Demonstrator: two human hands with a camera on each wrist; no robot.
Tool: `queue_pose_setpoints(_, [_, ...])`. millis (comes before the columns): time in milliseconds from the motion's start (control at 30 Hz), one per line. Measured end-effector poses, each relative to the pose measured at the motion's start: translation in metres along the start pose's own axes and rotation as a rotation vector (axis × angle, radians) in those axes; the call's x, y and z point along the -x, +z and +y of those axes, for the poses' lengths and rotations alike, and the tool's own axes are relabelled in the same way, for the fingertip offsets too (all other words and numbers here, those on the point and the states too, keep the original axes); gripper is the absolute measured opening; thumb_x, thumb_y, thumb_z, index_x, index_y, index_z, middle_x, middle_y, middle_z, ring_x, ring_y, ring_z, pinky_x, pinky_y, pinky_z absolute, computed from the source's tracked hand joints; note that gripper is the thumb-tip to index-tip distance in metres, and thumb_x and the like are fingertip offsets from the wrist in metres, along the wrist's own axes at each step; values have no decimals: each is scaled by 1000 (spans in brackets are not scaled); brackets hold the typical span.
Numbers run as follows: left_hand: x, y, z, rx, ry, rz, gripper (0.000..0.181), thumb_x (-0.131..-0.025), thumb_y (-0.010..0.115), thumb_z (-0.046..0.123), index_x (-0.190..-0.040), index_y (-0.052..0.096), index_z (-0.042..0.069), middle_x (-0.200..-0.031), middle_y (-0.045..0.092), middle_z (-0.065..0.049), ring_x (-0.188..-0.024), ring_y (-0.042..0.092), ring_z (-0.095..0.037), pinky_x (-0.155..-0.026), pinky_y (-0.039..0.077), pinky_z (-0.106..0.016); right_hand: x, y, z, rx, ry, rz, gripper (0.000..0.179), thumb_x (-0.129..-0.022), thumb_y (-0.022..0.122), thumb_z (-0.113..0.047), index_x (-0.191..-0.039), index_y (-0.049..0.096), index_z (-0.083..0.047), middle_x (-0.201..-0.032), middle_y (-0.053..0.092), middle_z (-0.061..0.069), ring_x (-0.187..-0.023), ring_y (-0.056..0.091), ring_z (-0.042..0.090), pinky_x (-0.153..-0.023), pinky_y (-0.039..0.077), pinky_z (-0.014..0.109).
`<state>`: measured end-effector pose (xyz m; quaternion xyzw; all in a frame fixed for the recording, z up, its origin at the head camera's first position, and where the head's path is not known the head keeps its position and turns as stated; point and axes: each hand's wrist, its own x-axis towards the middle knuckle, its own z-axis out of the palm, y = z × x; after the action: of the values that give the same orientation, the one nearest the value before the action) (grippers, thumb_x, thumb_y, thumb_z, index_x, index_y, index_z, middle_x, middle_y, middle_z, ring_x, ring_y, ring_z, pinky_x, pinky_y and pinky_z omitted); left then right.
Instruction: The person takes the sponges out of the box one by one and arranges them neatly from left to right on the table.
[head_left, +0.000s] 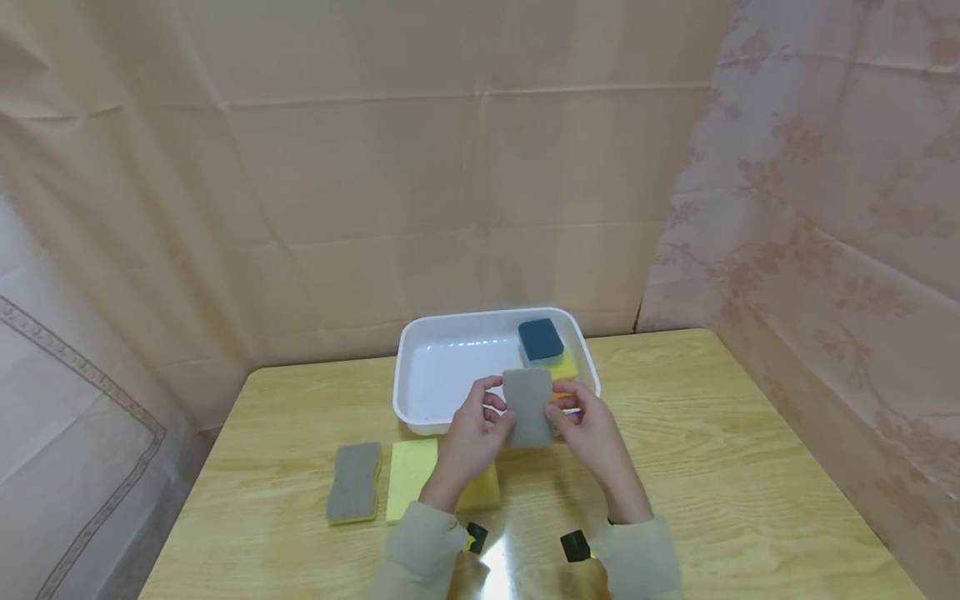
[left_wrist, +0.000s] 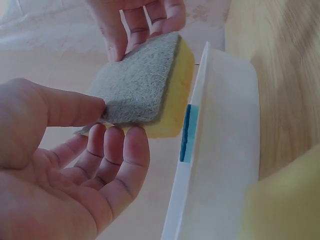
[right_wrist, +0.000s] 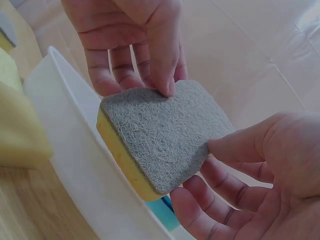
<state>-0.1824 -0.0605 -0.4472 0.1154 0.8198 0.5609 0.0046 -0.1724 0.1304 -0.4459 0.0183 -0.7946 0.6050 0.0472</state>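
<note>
Pinching the grey-and-yellow sponge (head_left: pixel 528 412) from opposite sides, my left hand (head_left: pixel 472 432) and right hand (head_left: pixel 591 427) hold it over the near side of the white tray (head_left: pixel 446 375). A dark-topped sponge (head_left: pixel 540 340) sits inside it.

In the head view, your left hand (head_left: pixel 474 427) and wrist cover part of the yellow sponges (head_left: pixel 411 477) on the table (head_left: pixel 720 467), whose near edge falls outside the picture. The gray sponge (head_left: pixel 527 408) you hold hides part of the white tray's (head_left: pixel 438 383) front rim. The dark sponge (head_left: pixel 540 340) partly covers another sponge (head_left: pixel 566 365) inside. In the left wrist view, your right hand (left_wrist: pixel 142 21) is cut off at the top.
</note>
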Motion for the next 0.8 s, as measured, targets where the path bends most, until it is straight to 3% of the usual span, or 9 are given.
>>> queue_pose_setpoints(333, [11,11,-9,31,-24,12,45,-98,66,10,-140,49,11,-102,58,-2,-89,59,-17,-73,54,-31,9,0,7,21,66,-3,31,-97,65,-2,-128,60,2,-101,66,17,-77,67,25,-63,60,36])
queue_pose_setpoints(567, [15,20,-18,49,0,23,45,-95,66,5,-137,50,5,-100,60,-4,-87,59,-18,-73,54,-29,12,0,17,65,86,-13,31,-98,66,-3,-127,60,2,-103,66,17,-76,67,24,-67,61,46])
queue_pose_setpoints(800, [18,24,-22,37,-84,-5,45,-97,64,7,-139,48,6,-103,60,-3,-89,59,-18,-79,55,-34,17,3,23,91,101,-19,29,-98,64,-3,-126,60,3,-101,66,16,-72,66,23,-64,60,45])
